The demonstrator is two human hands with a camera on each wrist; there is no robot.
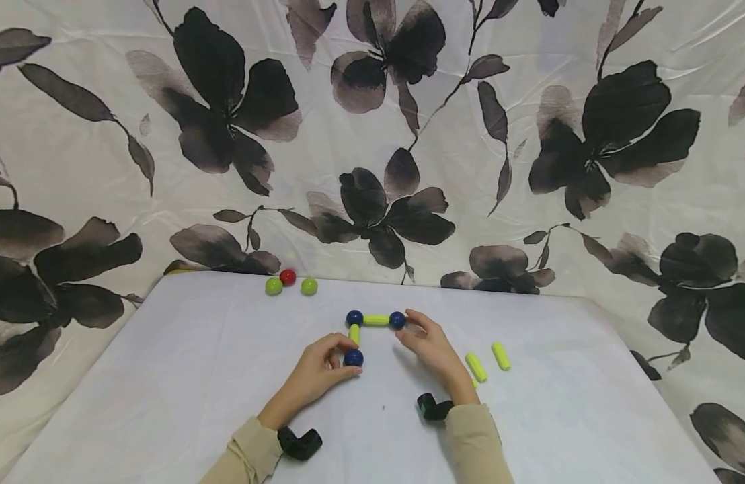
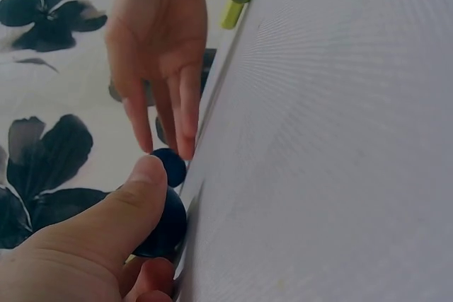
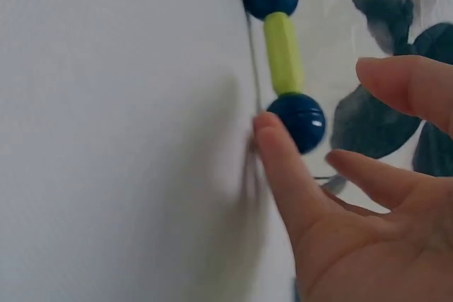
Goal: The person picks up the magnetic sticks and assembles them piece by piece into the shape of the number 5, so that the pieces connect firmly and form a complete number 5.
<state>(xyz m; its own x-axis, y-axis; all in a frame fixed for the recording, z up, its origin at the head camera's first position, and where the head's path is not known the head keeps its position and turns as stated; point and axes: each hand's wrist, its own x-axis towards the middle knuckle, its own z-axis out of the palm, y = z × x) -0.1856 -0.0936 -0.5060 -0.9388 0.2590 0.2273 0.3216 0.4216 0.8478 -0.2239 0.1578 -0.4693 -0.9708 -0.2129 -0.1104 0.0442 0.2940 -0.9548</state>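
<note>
Three blue balls and two yellow-green rods form an L shape on the table. My left hand [image 1: 319, 366] pinches the near blue ball [image 1: 353, 357] between thumb and fingers. From that ball a short rod [image 1: 354, 333] runs to the corner blue ball [image 1: 354, 317]. A second rod [image 1: 376, 320] joins the corner to the right-hand blue ball [image 1: 397, 320]. My right hand [image 1: 434, 349] is beside this last ball, fingers spread. In the right wrist view, one fingertip overlaps the edge of the ball [image 3: 301, 124]; whether it touches is unclear.
Two green balls [image 1: 273, 286] and a red ball [image 1: 288, 277] sit at the table's back edge. Loose yellow-green rods [image 1: 476, 368] lie right of my right hand, one partly hidden by the wrist. A floral cloth [image 1: 384, 134] hangs behind the white table [image 1: 560, 417].
</note>
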